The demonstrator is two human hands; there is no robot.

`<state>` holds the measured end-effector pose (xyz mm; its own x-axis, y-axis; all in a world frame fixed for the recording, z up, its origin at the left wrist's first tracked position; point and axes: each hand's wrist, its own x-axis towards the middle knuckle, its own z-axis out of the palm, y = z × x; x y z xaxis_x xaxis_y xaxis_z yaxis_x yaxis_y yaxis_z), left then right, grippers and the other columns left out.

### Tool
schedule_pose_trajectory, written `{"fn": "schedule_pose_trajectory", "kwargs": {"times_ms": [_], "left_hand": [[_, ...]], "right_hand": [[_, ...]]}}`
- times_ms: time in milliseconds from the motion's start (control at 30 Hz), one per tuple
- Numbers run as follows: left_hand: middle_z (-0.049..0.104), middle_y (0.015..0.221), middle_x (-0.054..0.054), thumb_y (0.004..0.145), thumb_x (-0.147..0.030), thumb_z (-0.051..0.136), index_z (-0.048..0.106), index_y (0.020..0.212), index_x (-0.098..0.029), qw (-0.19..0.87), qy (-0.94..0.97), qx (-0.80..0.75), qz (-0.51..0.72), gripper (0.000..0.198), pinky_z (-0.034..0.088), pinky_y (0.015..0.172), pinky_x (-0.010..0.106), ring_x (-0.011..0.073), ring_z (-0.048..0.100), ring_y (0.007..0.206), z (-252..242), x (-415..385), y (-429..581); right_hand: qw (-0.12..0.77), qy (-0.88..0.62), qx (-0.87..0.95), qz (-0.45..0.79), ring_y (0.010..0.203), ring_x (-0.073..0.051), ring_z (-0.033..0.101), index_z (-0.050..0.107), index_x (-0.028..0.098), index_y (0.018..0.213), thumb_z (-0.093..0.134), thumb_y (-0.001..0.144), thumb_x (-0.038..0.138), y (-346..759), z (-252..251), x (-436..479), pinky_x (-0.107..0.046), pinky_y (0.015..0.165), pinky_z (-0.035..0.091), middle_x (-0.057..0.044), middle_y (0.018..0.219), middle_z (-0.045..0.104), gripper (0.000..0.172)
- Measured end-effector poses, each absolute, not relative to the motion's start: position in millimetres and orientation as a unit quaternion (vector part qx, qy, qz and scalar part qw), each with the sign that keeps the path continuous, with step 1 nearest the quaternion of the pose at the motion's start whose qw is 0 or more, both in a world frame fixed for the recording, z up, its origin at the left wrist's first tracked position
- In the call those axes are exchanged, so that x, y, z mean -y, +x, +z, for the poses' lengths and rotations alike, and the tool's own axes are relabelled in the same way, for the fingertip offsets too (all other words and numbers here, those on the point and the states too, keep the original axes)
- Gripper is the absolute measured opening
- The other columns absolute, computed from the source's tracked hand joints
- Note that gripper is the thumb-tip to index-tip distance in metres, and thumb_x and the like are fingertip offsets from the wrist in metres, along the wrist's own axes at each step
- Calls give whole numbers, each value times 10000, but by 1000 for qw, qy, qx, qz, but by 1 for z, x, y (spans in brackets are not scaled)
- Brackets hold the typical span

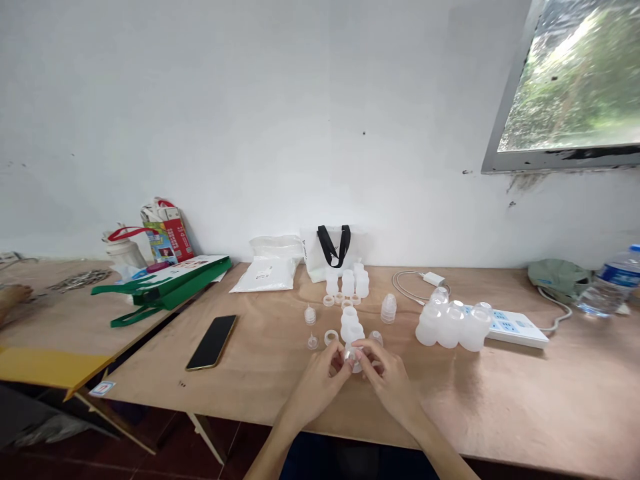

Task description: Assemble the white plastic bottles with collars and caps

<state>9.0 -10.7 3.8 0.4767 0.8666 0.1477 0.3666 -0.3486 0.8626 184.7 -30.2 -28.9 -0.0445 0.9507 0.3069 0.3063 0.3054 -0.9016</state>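
Near the table's front edge, both hands are closed around a small translucent plastic bottle (356, 366) with a clear top. My left hand (323, 373) grips its left side; the fingers of my right hand (387, 370) press at its top and right side. Just beyond stand open frosted bottles (350, 319) in a short row. Beside my left hand lie a white ring (331, 337) and a clear pointed nozzle (313, 341), with a stack of nozzles (310, 315) behind. A clear dome cap (377, 338) sits partly behind my right hand, and stacked caps (389, 309) stand farther back.
Several capped bottles (453, 325) stand at right beside a power strip (517, 328). More bottles (347, 283) are near a white bag (313, 257). A phone (212, 342) and a green bag (170, 290) lie left. Another person's hand (14, 297) shows at far left.
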Motion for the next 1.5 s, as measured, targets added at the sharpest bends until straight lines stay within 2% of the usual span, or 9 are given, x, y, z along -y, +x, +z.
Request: {"fn": "schedule_pose_trajectory", "kwargs": {"times_ms": [167, 433, 600, 933, 1033, 1200, 1367, 1500], "left_hand": [[618, 842, -10, 1006, -476, 478, 542, 915, -219, 409, 754, -407, 315, 280, 431, 675, 250, 158, 574, 769, 0, 9, 6], [564, 773, -30, 1005, -448, 479, 511, 853, -210, 392, 766, -401, 313, 284, 363, 619, 242, 135, 512, 688, 0, 8, 9], [528, 723, -37, 1002, -463, 465, 500, 832, -207, 388, 769, -405, 308, 309, 338, 596, 243, 129, 480, 638, -2, 8, 11], [543, 720, -28, 992, -398, 464, 517, 831, -209, 343, 780, -426, 305, 254, 330, 602, 243, 143, 503, 653, -15, 7, 19], [553, 734, -31, 1005, -393, 449, 513, 831, -209, 345, 783, -422, 301, 261, 329, 611, 244, 140, 506, 662, -10, 8, 18], [571, 738, -28, 1013, -389, 446, 536, 855, -205, 324, 798, -427, 277, 258, 334, 629, 256, 146, 520, 672, -3, 11, 12], [594, 752, -13, 995, -329, 452, 507, 801, -207, 283, 817, -430, 261, 236, 321, 618, 265, 154, 528, 675, -5, 13, 12], [605, 758, -8, 973, -281, 451, 454, 762, -213, 255, 826, -435, 251, 221, 306, 606, 264, 157, 536, 671, -7, 16, 16]], "right_hand": [[470, -472, 661, 345, 749, -177, 592, 626, 281, 1188, 569, 969, 449, 188, -25, 31, -284, 642, 486, -11, 921, 681, 282], [483, -459, 642, 380, 660, -161, 535, 639, 247, 1082, 586, 942, 532, 186, -25, 30, -250, 515, 435, 1, 789, 612, 323], [493, -467, 637, 364, 607, -147, 497, 634, 242, 1009, 590, 928, 514, 184, -25, 29, -264, 544, 425, 31, 713, 539, 287], [493, -496, 642, 313, 571, -146, 467, 602, 253, 919, 537, 889, 309, 180, -27, 29, -272, 564, 384, 52, 658, 488, 91], [488, -503, 635, 325, 590, -147, 478, 619, 253, 920, 561, 883, 307, 181, -28, 28, -269, 574, 391, 45, 681, 519, 88], [480, -491, 648, 330, 654, -164, 578, 636, 245, 935, 553, 918, 323, 182, -32, 27, -283, 622, 439, 10, 773, 653, 115], [455, -518, 672, 272, 633, -171, 533, 612, 249, 866, 503, 923, 269, 181, -35, 28, -293, 617, 396, 28, 686, 582, 124], [431, -544, 686, 219, 662, -185, 509, 550, 255, 800, 477, 884, 205, 181, -33, 30, -301, 631, 363, 25, 689, 558, 122]]}}
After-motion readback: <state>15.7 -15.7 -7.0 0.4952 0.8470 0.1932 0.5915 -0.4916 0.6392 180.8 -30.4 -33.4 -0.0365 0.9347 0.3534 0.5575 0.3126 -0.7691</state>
